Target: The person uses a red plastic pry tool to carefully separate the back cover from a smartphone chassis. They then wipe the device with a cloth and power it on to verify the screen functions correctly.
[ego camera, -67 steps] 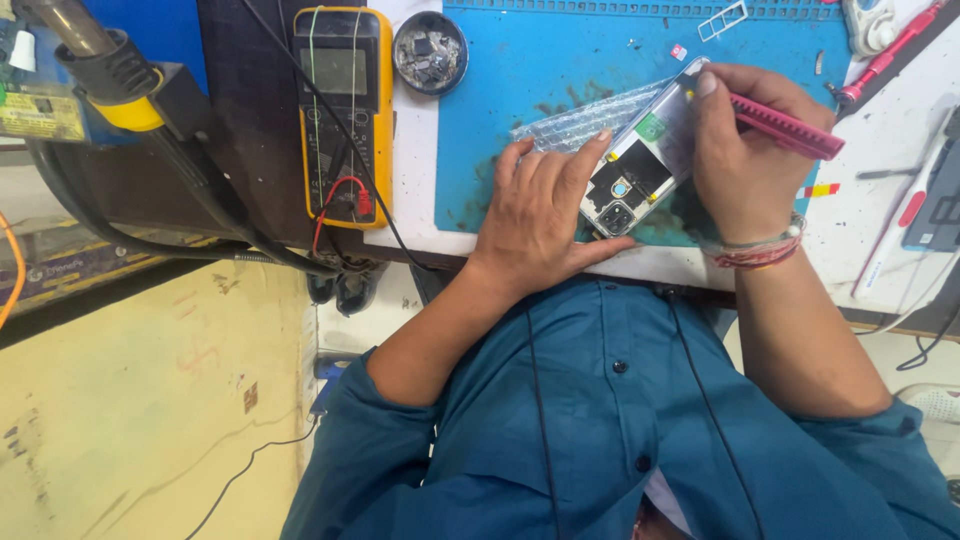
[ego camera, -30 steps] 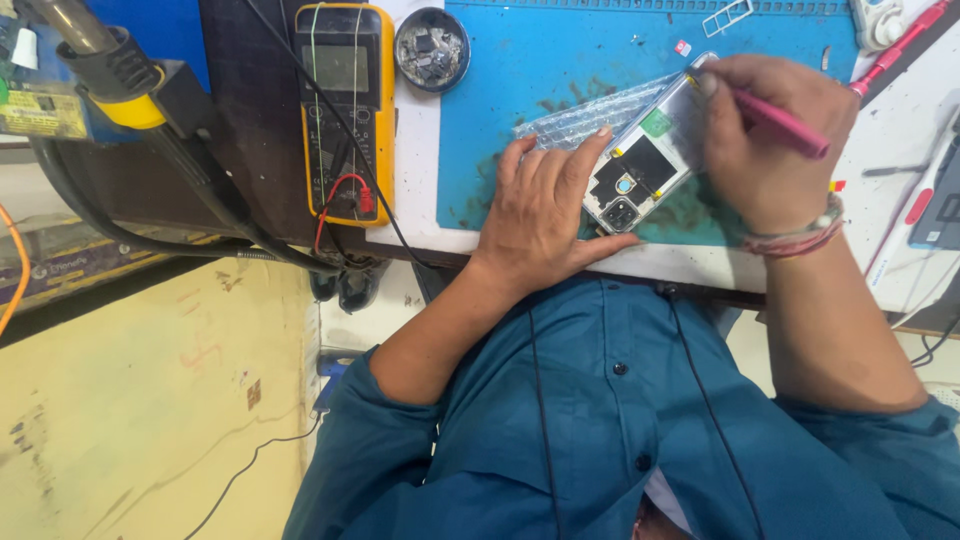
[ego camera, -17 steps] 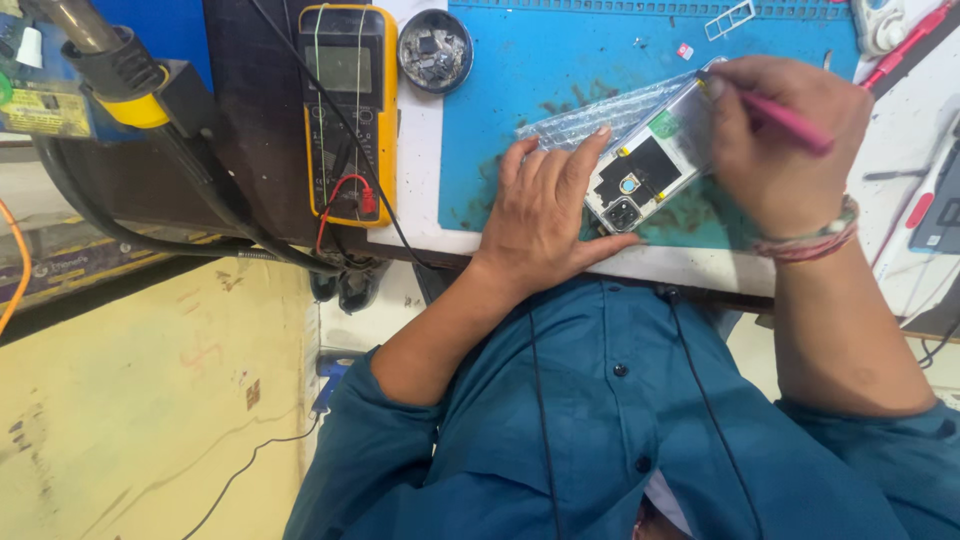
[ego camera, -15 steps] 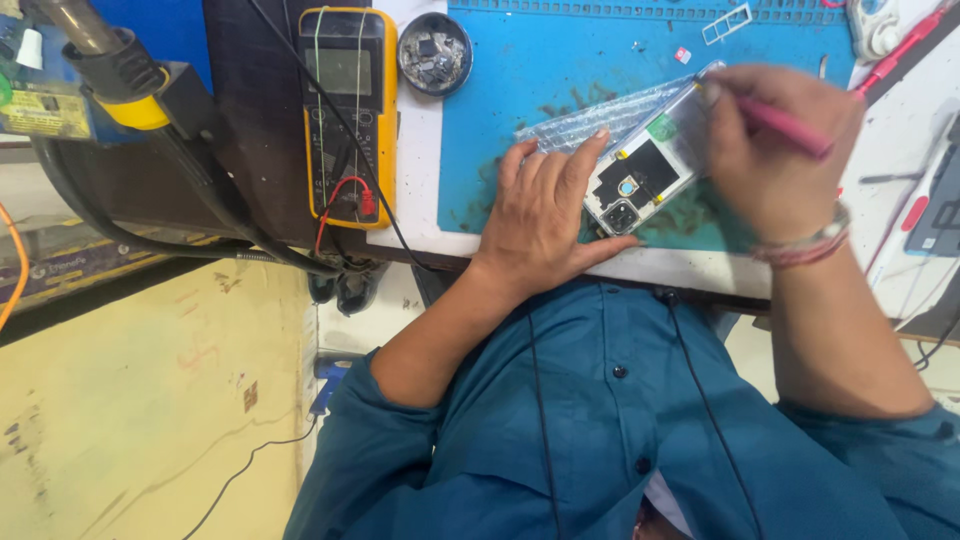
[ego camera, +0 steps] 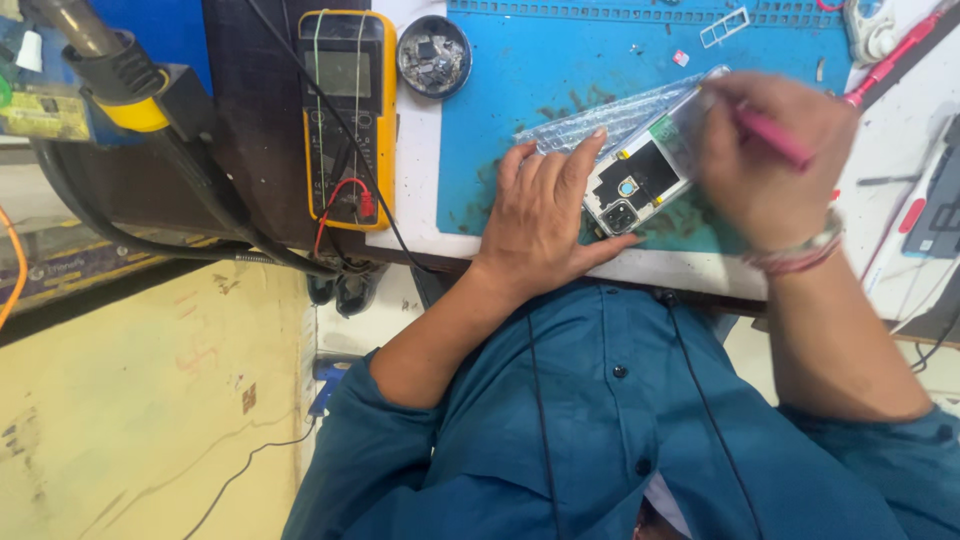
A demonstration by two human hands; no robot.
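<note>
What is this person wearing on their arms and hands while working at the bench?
Both hands are bare, with no gloves. The left hand has nothing on the wrist. The right hand has pink and white bangle-like bands around the wrist. The teal button-up shirt has its sleeves pushed up to about the elbows, leaving the forearms uncovered.

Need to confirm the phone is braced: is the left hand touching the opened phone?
Touching. The head view shows the left hand flat on the mat, fingers and thumb pressed against the opened phone.
</note>
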